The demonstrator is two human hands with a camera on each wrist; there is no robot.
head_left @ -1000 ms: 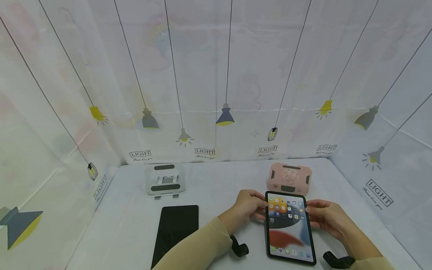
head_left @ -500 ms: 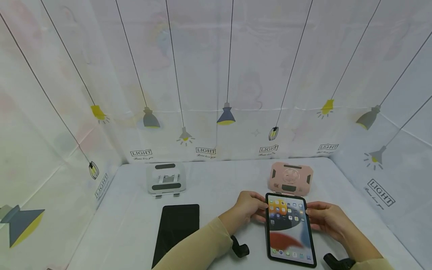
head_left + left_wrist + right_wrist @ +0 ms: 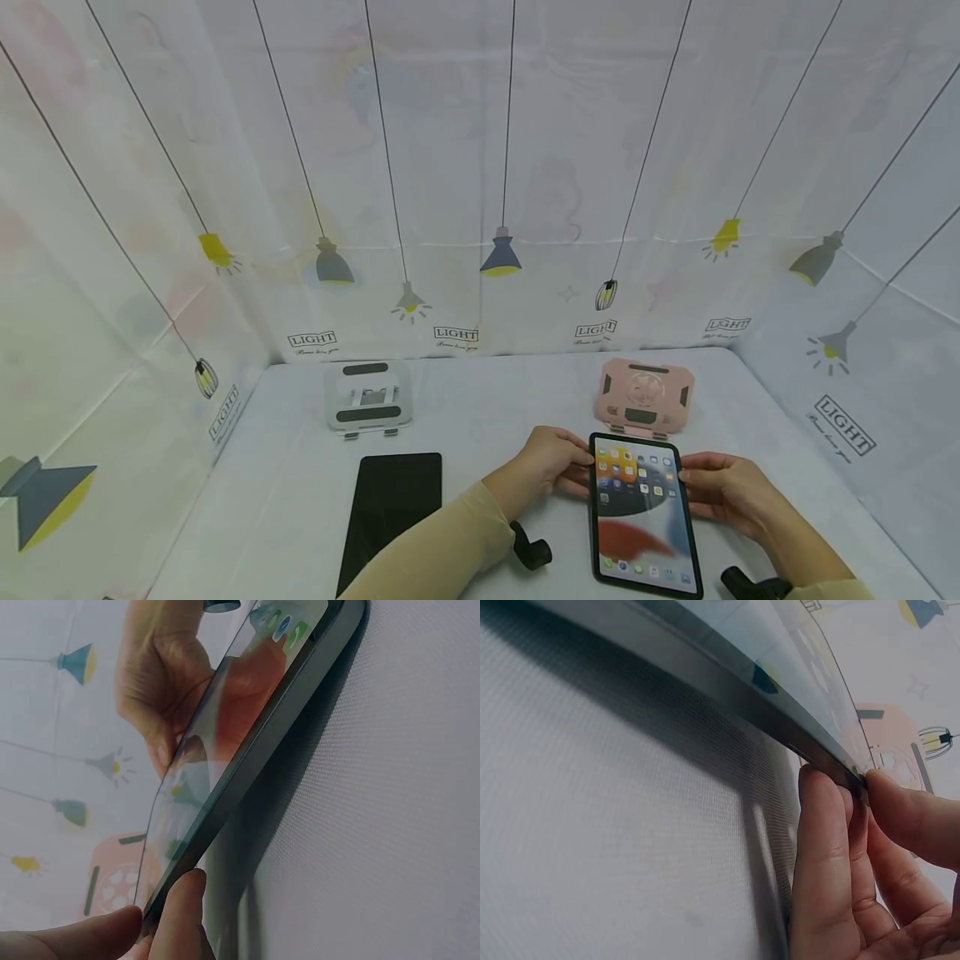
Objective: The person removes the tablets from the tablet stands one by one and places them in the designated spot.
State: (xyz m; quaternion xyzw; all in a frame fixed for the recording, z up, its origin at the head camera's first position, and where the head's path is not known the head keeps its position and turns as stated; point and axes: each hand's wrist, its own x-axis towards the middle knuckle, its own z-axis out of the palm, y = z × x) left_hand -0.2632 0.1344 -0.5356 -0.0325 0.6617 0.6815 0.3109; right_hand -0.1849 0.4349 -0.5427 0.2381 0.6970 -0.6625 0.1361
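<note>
A tablet (image 3: 645, 517) with a lit screen of app icons and a dark rim is held between both hands, screen up. My left hand (image 3: 547, 462) pinches its left edge near the far corner; in the left wrist view the thumb (image 3: 90, 934) lies at the screen side and a finger (image 3: 184, 907) below. The right hand (image 3: 731, 492) pinches the opposite edge in the same manner, with its thumb (image 3: 911, 814) on top and fingers underneath. The tablet's far end is lifted off the white cloth, its near end close to it. Right behind stands a pink tablet stand (image 3: 645, 396).
A second tablet (image 3: 393, 508), its screen black, lies on the left of the table, partly covered by the left sleeve (image 3: 450, 542). Behind it is a grey stand (image 3: 369, 398) with dark pads. Curtains printed with lamps (image 3: 500, 254) enclose the table at the back and sides.
Both hands have brought the lit tablet slightly toward the person. More of the pink stand's lower front edge now shows beyond it. The grips stay the same.
</note>
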